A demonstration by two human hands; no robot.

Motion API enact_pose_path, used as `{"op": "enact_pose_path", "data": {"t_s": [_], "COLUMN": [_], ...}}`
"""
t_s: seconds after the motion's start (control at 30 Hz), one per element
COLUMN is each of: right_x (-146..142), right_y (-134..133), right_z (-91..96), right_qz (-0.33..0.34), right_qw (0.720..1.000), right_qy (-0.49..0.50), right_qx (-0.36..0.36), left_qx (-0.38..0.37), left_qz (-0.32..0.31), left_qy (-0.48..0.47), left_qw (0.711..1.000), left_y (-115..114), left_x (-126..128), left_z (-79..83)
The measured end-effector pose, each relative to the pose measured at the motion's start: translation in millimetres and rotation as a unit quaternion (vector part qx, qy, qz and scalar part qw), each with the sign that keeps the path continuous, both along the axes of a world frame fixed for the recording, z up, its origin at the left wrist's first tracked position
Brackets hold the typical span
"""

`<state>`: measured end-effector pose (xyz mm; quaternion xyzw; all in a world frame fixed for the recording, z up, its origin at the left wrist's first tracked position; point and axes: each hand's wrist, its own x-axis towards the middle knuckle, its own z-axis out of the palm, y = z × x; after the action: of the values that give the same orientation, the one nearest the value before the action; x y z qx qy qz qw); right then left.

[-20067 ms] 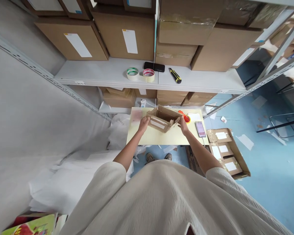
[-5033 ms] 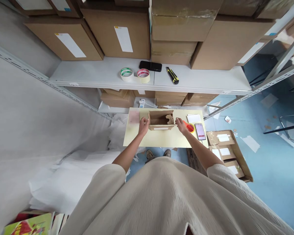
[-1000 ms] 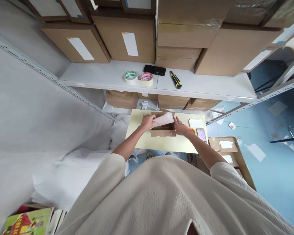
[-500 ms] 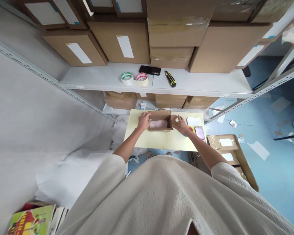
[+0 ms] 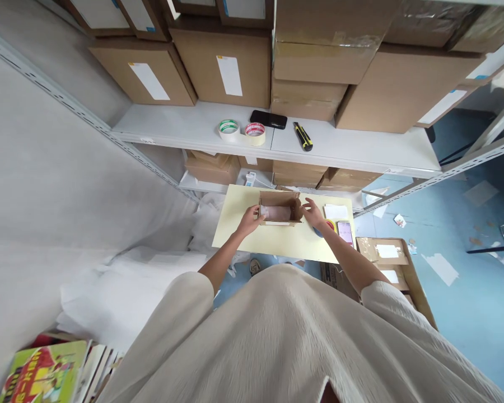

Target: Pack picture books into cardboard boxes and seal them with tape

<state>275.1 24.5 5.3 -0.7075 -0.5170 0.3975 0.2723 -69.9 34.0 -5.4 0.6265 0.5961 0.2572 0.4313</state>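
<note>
A small open cardboard box [image 5: 279, 200] stands on a pale yellow table [image 5: 277, 243]. Inside it lies a pinkish flat item [image 5: 274, 212]. My left hand [image 5: 250, 218] grips the box's left end. My right hand [image 5: 312, 212] holds the box's right end flap. Just right of my right hand sit a red and yellow tape dispenser [image 5: 328, 225], a white pad [image 5: 336, 211] and a phone [image 5: 345, 232] with a lit screen.
A white shelf [image 5: 353, 148] above carries two tape rolls [image 5: 242, 130], a black phone [image 5: 269, 118], a yellow utility knife [image 5: 303, 136] and large cartons. An open carton [image 5: 397, 266] of labelled parcels sits on the blue floor at right. White wrapping sheets [image 5: 121, 291] and books [image 5: 46, 372] lie left.
A second ago both hands lowered the pinkish item into the box. It now lies inside, and my hands have shifted to the box's two ends.
</note>
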Motion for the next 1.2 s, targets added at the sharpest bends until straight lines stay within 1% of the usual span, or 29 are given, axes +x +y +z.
{"op": "enact_pose_path", "data": {"t_s": [0.13,0.23,0.37,0.53,0.6,0.7,0.77,0.83,0.9,1.0,1.07,1.13,1.2], "right_x": [-12.4,-16.5,-15.7,-13.1,-13.0,-13.2,-12.7,-10.9,-7.0,4.7,16.8,31.2,45.9], "right_y": [-2.7,-7.3,-11.0,-8.1,-6.4,-5.8,-7.3,-10.4,-15.1,-25.0,-33.6,-43.7,-54.3], "right_z": [6.7,9.0,7.2,-0.8,-3.5,-5.0,-4.5,-3.7,-3.6,-7.3,-12.8,-20.3,-28.7], "right_qz": [0.025,0.04,0.054,0.054,0.055,0.047,0.035,0.02,0.007,-0.012,-0.027,-0.034,-0.017], "right_qw": [0.999,0.998,0.998,0.998,0.998,0.999,0.999,0.998,0.998,0.996,0.993,0.986,0.978], "right_qy": [0.024,0.035,0.027,0.013,0.006,-0.016,-0.041,-0.059,-0.068,-0.088,-0.117,-0.158,-0.201], "right_qx": [-0.012,-0.022,-0.032,-0.032,-0.021,-0.004,0.007,0.011,0.006,-0.004,-0.016,-0.039,-0.058], "left_qx": [0.029,0.028,0.019,0.023,0.047,0.13,0.181,0.201,0.197,0.189,0.195,0.197,0.186], "left_qz": [-0.079,-0.119,-0.13,-0.104,-0.088,-0.082,-0.114,-0.16,-0.192,-0.208,-0.207,-0.209,-0.224], "left_qy": [0.056,0.122,0.178,0.228,0.261,0.293,0.288,0.266,0.247,0.24,0.246,0.256,0.266], "left_qw": [0.995,0.985,0.975,0.968,0.96,0.944,0.934,0.929,0.929,0.929,0.927,0.923,0.919], "left_y": [-4.8,-5.6,-0.3,10.9,13.0,15.4,19.7,27.1,35.3,42.1,40.0,33.3,23.8], "left_x": [3.1,3.0,6.6,22.0,29.0,37.1,40.7,43.4,45.6,47.5,47.1,45.1,42.0], "left_z": [4.4,7.3,11.4,18.7,21.8,24.7,25.2,24.5,22.9,19.3,16.4,13.0,9.2]}}
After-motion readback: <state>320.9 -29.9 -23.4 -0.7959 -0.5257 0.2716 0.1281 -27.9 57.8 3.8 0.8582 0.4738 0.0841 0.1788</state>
